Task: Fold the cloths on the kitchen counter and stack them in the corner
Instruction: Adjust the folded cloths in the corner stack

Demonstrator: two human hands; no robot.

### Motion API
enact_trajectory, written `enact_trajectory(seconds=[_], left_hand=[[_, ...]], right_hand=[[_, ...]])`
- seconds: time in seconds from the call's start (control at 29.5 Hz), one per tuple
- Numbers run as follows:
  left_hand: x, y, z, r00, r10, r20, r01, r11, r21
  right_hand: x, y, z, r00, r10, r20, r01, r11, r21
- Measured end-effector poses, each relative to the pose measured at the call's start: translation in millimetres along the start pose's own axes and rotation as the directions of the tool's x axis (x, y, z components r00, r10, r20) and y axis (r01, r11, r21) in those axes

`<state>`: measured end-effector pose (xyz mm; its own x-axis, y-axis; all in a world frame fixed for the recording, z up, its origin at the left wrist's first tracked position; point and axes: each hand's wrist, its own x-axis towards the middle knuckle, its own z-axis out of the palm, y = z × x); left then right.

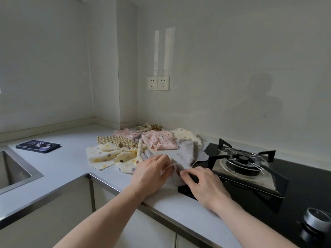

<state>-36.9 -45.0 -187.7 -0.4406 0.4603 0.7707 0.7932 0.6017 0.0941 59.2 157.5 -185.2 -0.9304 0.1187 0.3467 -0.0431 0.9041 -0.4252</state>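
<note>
1. Cloths are all over the counter, and the nearest one is a pale purple cloth with tiny dots, right under both hands.
2. The left hand pinches the near edge of this cloth between its fingertips and lifts it a little.
3. The right hand is just beside the left one, with its fingers curled down on the same edge. It lies partly over the black stove top.
4. To the right of the hands is the burner with its black stand. A silver knob sits close to the right arm.
5. Left of the left hand lies a cream cloth with big dots, crumpled up.
6. Past the hands are a brown checked cloth, a pink flowery cloth and another cream cloth, all in a messy heap.
7. Far to the left lies a dark flat book, near the sink.
8. Two wall sockets are on the wall behind the heap.
</note>
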Motion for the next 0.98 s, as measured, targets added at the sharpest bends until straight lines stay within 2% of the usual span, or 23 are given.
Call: enact_trajectory(seconds=[0.24, 0.37, 0.54, 0.81, 0.98], left_hand=[[-3, 0, 0, 0.989, -0.148, 0.015, 0.149, 0.986, -0.073], [-2, -3, 3, 0.979, -0.199, 0.044, 0.204, 0.971, -0.126], [0, -4, 6, 0.952, -0.196, 0.234, 0.222, 0.971, -0.092], [7, -3, 8, 0.930, -0.091, 0.355, 0.094, 0.996, 0.008], [5, 2, 6, 0.958, -0.034, 0.286, 0.025, 0.999, 0.033]], right_hand=[[3, 7, 3, 0.999, 0.026, -0.045, -0.021, 0.992, 0.124], [4, 7, 3, 0.998, 0.035, -0.047, -0.028, 0.991, 0.127], [2, 4, 0, 0.998, 0.035, -0.047, -0.028, 0.992, 0.126], [1, 6, -3, 0.997, 0.039, -0.069, -0.025, 0.981, 0.194], [1, 10, -3, 0.993, 0.054, -0.101, -0.027, 0.967, 0.252]])
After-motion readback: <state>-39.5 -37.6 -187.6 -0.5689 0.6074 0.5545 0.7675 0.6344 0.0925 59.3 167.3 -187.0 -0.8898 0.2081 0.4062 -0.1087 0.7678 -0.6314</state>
